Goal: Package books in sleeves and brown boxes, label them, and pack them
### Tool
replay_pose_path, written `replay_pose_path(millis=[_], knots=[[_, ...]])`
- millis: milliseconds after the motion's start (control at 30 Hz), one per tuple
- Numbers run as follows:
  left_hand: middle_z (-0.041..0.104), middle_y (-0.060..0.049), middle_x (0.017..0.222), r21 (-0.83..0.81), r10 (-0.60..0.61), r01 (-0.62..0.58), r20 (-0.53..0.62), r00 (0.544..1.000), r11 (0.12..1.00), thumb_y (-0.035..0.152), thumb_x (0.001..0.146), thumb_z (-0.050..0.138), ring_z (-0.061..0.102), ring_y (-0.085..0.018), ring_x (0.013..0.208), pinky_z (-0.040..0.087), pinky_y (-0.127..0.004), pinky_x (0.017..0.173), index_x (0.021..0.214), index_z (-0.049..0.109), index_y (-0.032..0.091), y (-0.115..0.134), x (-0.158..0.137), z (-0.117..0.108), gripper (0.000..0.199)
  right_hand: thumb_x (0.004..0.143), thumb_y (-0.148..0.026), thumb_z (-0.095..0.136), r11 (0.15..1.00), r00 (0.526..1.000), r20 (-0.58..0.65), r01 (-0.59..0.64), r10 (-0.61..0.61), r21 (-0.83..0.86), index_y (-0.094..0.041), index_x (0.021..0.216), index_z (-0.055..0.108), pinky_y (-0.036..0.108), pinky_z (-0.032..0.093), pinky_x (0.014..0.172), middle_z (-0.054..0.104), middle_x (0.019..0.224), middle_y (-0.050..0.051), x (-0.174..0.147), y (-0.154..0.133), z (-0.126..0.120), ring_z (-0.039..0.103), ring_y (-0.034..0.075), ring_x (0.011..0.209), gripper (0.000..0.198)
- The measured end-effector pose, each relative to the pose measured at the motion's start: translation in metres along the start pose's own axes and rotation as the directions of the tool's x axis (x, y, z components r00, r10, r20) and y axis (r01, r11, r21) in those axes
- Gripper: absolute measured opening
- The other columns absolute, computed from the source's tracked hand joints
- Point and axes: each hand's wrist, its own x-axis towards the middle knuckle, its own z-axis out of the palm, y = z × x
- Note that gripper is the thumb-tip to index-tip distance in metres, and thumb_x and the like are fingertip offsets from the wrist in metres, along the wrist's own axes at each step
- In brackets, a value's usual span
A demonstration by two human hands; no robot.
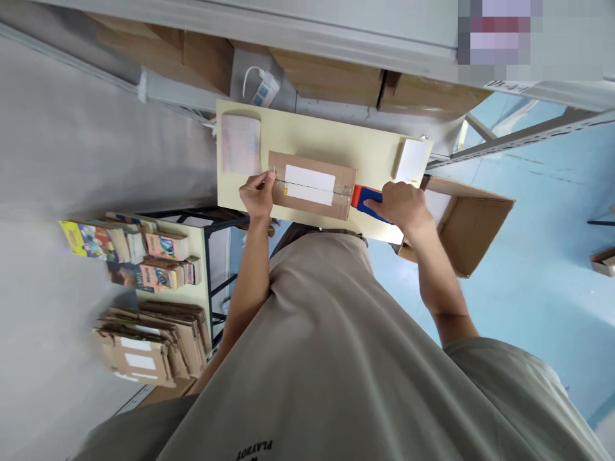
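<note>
A closed brown cardboard box [310,210] lies on the pale yellow tabletop [331,134], with a white label [310,185] across its middle seam. Shiny clear tape [343,191] shows at its right end. My right hand [403,206] grips a blue and orange tape dispenser [368,198], whose orange front meets that end of the box. At the opposite end, my left hand [258,194] is closed, thumb and finger pinched at the seam. Whatever is between those fingertips is too small to make out.
A paper sheet [241,144] lies at the table's left, a white pad [410,160] at its right. An open carton [475,224] stands beyond the right edge. Books [166,246] and flattened cartons [144,346] are stacked left. A power strip [266,89] sits behind, beneath a metal shelf [336,32].
</note>
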Motion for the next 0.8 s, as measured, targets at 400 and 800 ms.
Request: replay_pose_path(millis=[400, 800], knots=[[0.092, -0.011, 0.121, -0.081, -0.014, 0.016, 0.023, 1.000, 0.997, 0.046, 0.104, 0.090, 0.086, -0.030, 0.119, 0.068, -0.045, 0.114, 0.112, 0.095, 0.021, -0.005, -0.003, 0.002, 0.027, 0.121, -0.046, 0.061, 0.998, 1.000, 0.010, 0.026, -0.026, -0.050, -0.013, 0.123, 0.085, 0.037, 0.051, 0.082, 0.085, 0.115, 0.026, -0.016, -0.014, 0.002, 0.082, 0.038, 0.109, 0.041], [0.091, -0.010, 0.114, -0.054, -0.051, 0.049, -0.035, 0.998, 0.997, 0.047, 0.103, 0.089, 0.085, -0.030, 0.118, 0.067, -0.045, 0.118, 0.105, 0.094, 0.021, -0.002, -0.006, -0.002, 0.026, 0.114, -0.068, 0.067, 0.984, 0.991, 0.105, 0.070, -0.088, 0.162, -0.021, 0.115, 0.080, 0.035, 0.044, 0.070, 0.083, 0.098, 0.012, -0.002, 0.064, 0.014, 0.074, 0.028, 0.086, 0.049]])
